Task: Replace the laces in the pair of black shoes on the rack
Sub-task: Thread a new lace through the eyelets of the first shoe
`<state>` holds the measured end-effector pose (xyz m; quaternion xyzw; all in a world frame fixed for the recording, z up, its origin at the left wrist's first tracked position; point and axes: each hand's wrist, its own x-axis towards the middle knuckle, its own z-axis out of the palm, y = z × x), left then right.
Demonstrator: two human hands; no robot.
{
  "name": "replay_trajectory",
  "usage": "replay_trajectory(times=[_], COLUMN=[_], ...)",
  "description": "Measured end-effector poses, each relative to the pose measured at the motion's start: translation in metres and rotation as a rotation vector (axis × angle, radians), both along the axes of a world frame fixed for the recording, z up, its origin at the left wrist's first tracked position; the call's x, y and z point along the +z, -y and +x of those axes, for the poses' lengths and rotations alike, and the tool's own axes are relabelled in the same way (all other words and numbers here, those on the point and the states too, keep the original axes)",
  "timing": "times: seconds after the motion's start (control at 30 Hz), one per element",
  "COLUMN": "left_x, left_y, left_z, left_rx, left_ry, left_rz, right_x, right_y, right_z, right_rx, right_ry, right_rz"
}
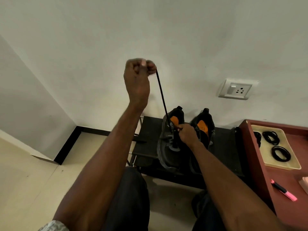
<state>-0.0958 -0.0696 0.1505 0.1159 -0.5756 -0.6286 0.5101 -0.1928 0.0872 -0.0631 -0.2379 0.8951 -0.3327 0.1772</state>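
A pair of black shoes with orange insoles is shown standing side by side on the top shelf of a dark shoe rack (148, 130) set against a white wall. The left hand (137, 77) is raised well above the rack, its fingers curled into a fist, and the end of a black lace (162, 97) is pinched between thumb and forefinger. The lace is drawn taut and slanted down to the eyelets of the left shoe (168, 147). The right hand (187, 135) is held low at the throat of that shoe, its fingers closed on the lace or an eyelet tab; which of the two cannot be told. The right shoe (204, 124) is partly hidden behind the right forearm. To the right, a reddish-brown bench (283, 180) carries a cream tray (281, 164) in which coiled black laces (280, 153) are laid, and a pink highlighter (283, 190) lies nearer the viewer. A switch-and-socket plate (236, 90) is mounted on the wall above the rack.
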Motion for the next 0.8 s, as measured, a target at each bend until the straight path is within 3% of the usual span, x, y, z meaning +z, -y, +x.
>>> replay_trajectory(times=[0.07, 0.13, 0.23, 0.33, 0.57, 0.7, 0.8], left_x=[0.033, 0.04, 0.004, -0.06, -0.183, -0.2, -0.2], left_y=[0.002, 0.005, 0.01, 0.01, -0.003, -0.005, -0.004], left_z=[0.0, -0.001, -0.002, 0.005, 0.009, 0.008, 0.008], left_rx=[0.018, 0.042, 0.254, 0.423, -0.414, -0.371, -0.335], left_ry=[-0.091, -0.061, 0.208, 0.552, 1.376, 1.523, 1.438], left_rz=[-0.012, -0.022, 0.027, -0.174, -0.698, -0.831, -0.742], right_x=[0.001, 0.004, 0.009, 0.009, 0.013, 0.011, 0.01], right_y=[-0.001, 0.0, 0.005, 0.01, 0.008, 0.008, 0.006], right_z=[0.0, 0.001, 0.005, 0.008, 0.012, 0.012, 0.013], right_rx=[-0.015, 0.002, 0.043, 0.003, 0.029, 0.006, -0.007], right_ry=[0.017, 0.014, 0.004, 0.008, -0.015, -0.015, -0.023], right_rz=[-0.009, -0.012, 0.0, 0.05, 0.003, -0.015, -0.023])
